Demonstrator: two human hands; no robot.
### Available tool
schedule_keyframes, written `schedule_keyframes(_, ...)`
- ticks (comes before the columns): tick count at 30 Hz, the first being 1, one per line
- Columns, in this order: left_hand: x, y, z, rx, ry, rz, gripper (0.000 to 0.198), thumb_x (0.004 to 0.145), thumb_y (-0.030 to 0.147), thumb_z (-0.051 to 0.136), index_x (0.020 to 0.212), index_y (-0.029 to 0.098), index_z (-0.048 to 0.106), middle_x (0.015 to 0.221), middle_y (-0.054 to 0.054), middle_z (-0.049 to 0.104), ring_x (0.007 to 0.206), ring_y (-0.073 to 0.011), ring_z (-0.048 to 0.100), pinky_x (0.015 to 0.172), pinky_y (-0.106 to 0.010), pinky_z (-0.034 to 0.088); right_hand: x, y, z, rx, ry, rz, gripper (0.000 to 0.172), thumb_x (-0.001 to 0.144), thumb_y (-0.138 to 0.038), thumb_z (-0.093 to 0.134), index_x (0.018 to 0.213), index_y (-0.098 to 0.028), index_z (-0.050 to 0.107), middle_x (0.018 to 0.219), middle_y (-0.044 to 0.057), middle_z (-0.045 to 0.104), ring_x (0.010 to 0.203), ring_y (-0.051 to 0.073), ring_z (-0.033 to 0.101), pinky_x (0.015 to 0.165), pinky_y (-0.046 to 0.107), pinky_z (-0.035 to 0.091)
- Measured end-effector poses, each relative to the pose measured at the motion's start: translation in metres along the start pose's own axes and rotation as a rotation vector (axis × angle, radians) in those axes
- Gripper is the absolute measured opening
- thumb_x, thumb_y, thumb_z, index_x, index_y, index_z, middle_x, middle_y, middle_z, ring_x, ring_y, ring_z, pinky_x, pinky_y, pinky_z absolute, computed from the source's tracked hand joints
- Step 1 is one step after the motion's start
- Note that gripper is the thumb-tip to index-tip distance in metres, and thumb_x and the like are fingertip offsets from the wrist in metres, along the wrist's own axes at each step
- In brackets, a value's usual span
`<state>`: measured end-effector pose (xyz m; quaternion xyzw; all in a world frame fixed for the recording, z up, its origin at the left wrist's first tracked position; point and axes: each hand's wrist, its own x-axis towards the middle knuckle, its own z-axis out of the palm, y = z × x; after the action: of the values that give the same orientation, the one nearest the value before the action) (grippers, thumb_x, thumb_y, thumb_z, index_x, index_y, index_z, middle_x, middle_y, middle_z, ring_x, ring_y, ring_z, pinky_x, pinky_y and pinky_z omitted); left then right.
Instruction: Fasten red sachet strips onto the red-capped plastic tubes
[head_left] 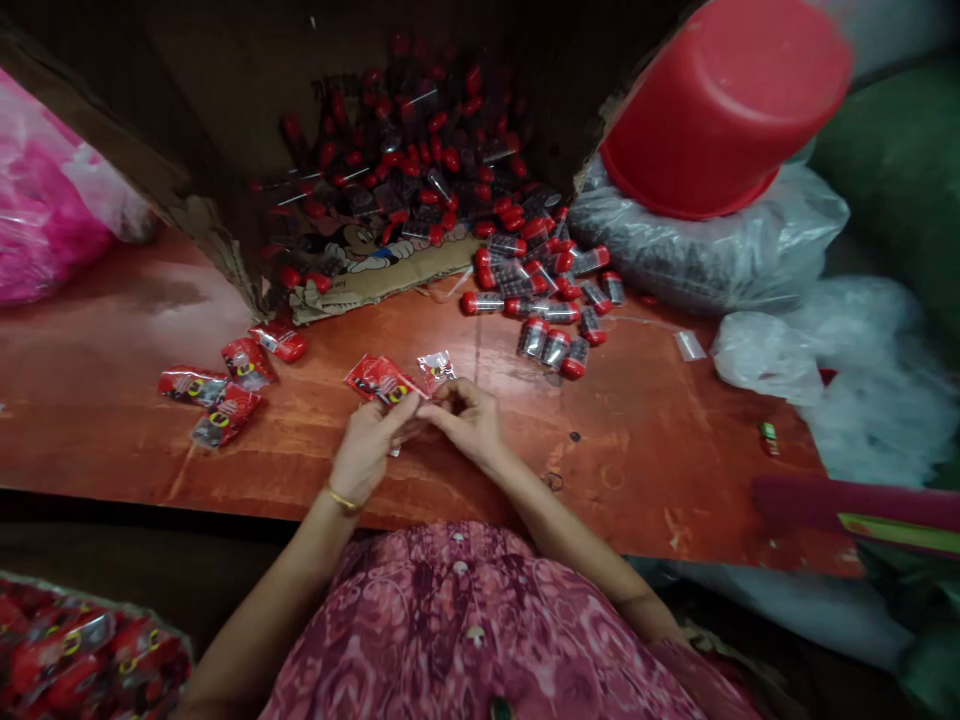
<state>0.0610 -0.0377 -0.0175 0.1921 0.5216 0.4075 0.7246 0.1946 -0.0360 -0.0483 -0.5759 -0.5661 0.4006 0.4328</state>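
My left hand and my right hand meet at the middle of a reddish wooden table, fingers pinched together. Between them they hold small red and clear plastic packets, with a clear packet sticking up by the right fingers. A gold bangle is on my left wrist. Three or so filled red packets lie on the table to the left.
A torn cardboard box at the back spills many small capsule-shaped containers with red caps. A red bucket rests upside down on a clear plastic bag at right. Pink bag at left; more packets lie at the bottom left.
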Motion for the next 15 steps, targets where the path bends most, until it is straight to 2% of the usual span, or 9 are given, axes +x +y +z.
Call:
schedule_keyframes(2, 0.001, 0.017, -0.023, 0.0, 0.081, -0.014, 0.037, 0.053, 0.044, 0.08, 0.068, 0.014, 0.063, 0.06, -0.004, 0.068, 0.059, -0.0163, 0.065, 0.061, -0.027, 0.052, 0.016, 0.002, -0.012, -0.305, 0.023, -0.086, 0.035, 0.08, -0.051, 0.055, 0.084, -0.017, 0.062, 0.073, 0.005, 0.063, 0.069, 0.017, 0.056, 0.068, 0.031, 0.045)
schedule_keyframes(4, 0.005, 0.035, -0.046, -0.07, 0.221, 0.054, 0.03, 0.064, 0.041, 0.075, 0.066, 0.016, 0.06, 0.056, -0.001, 0.066, 0.056, -0.0134, 0.064, 0.061, -0.024, 0.053, 0.034, 0.008, -0.032, -0.621, 0.151, -0.093, 0.039, 0.085, -0.046, 0.047, 0.1, -0.013, 0.063, 0.098, 0.015, 0.065, 0.093, 0.026, 0.056, 0.084, 0.042, 0.041)
schedule_keyframes(6, 0.01, 0.051, -0.063, -0.157, 0.401, 0.128, 0.023, 0.078, 0.035, 0.064, 0.066, 0.016, 0.058, 0.052, 0.003, 0.062, 0.048, -0.0089, 0.06, 0.058, -0.021, 0.053, 0.048, 0.02, -0.054, -0.875, 0.324, 0.019, 0.046, 0.085, -0.042, 0.048, 0.114, -0.007, 0.057, 0.12, 0.023, 0.056, 0.11, 0.034, 0.048, 0.092, 0.052, 0.033)
schedule_keyframes(8, 0.013, 0.062, -0.073, -0.232, 0.52, 0.173, 0.026, 0.087, 0.03, 0.051, 0.066, 0.016, 0.056, 0.05, 0.004, 0.059, 0.042, -0.0064, 0.056, 0.054, -0.018, 0.051, 0.053, 0.034, -0.068, -1.032, 0.351, 0.068, 0.045, 0.086, -0.037, 0.047, 0.12, -0.008, 0.054, 0.133, 0.024, 0.047, 0.119, 0.037, 0.041, 0.096, 0.056, 0.026)
schedule_keyframes(9, 0.014, 0.064, -0.075, -0.263, 0.542, 0.185, 0.03, 0.09, 0.029, 0.045, 0.066, 0.015, 0.056, 0.05, 0.003, 0.06, 0.042, -0.0062, 0.055, 0.053, -0.017, 0.051, 0.052, 0.04, -0.071, -1.081, 0.326, 0.054, 0.042, 0.087, -0.034, 0.045, 0.12, -0.009, 0.054, 0.136, 0.022, 0.044, 0.122, 0.037, 0.038, 0.098, 0.057, 0.023)
schedule_keyframes(11, 0.011, 0.066, -0.075, -0.322, 0.514, 0.184, 0.034, 0.093, 0.031, 0.039, 0.069, 0.014, 0.056, 0.058, 0.0, 0.065, 0.046, -0.0072, 0.058, 0.055, -0.019, 0.052, 0.041, 0.047, -0.07, -1.135, 0.268, -0.019, 0.036, 0.089, -0.032, 0.042, 0.115, -0.014, 0.058, 0.138, 0.017, 0.044, 0.125, 0.035, 0.036, 0.101, 0.057, 0.018)
schedule_keyframes(15, 0.0, 0.062, -0.068, -0.463, 0.451, 0.184, 0.032, 0.094, 0.028, 0.033, 0.083, 0.012, 0.059, 0.076, -0.008, 0.07, 0.059, -0.0103, 0.064, 0.063, -0.022, 0.055, 0.013, 0.038, -0.048, -1.112, 0.233, -0.213, 0.034, 0.091, -0.039, 0.042, 0.11, -0.019, 0.062, 0.131, 0.013, 0.053, 0.126, 0.031, 0.034, 0.103, 0.053, 0.014)
